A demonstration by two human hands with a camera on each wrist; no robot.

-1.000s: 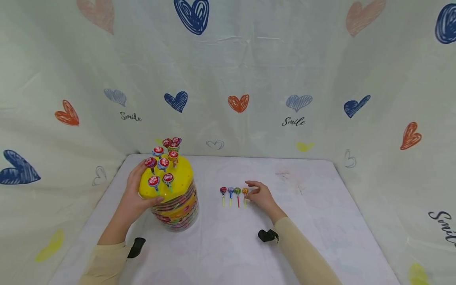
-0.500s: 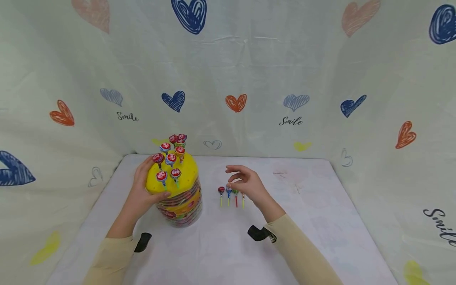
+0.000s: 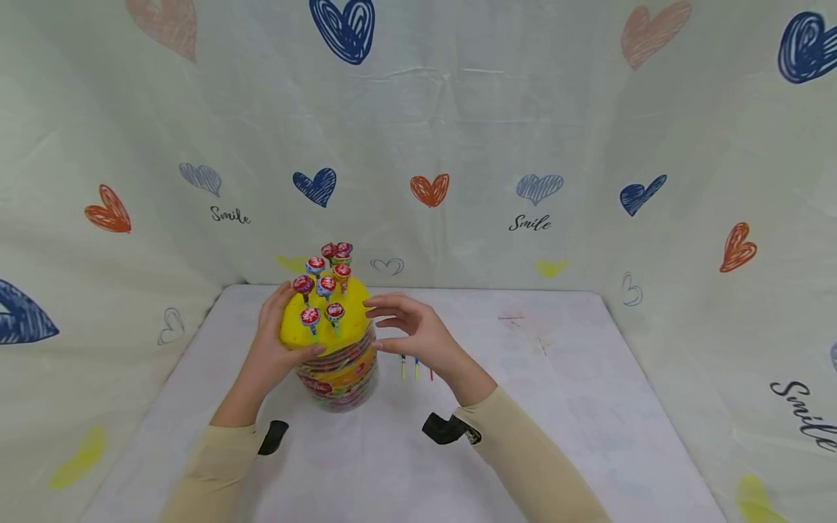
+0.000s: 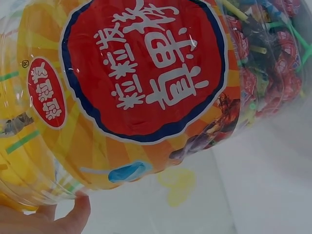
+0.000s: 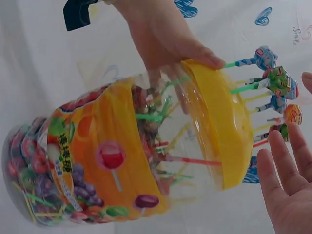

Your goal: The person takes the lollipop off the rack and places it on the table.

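Note:
A clear plastic jar point(image 3: 340, 381) with a bright yellow lid point(image 3: 357, 312) stands left of centre in the head view. Several wrapped lollipops point(image 3: 327, 285) poke up through the lid. My left hand point(image 3: 275, 345) grips the lid from its left side, thumb along the front edge. My right hand point(image 3: 418, 330) is at the lid's right side, its fingers apart and holding nothing. In the right wrist view its fingers point(image 5: 282, 170) are close beside the lollipops' heads. More lollipops and sticks show through the jar's wall point(image 5: 161, 131); the left wrist view shows its printed label point(image 4: 146, 73).
Loose lollipops point(image 3: 416, 369) lie on the white table point(image 3: 556, 436); only their stick ends show past my right hand. A cloth with printed hearts point(image 3: 429, 190) hangs behind the table and along both sides. Black camera straps point(image 3: 445, 428) are on the wrists.
My right hand has left the loose lollipops and moved left to the jar's lid, passing over them. The jar, still gripped by my left hand, has shifted slightly to the right.

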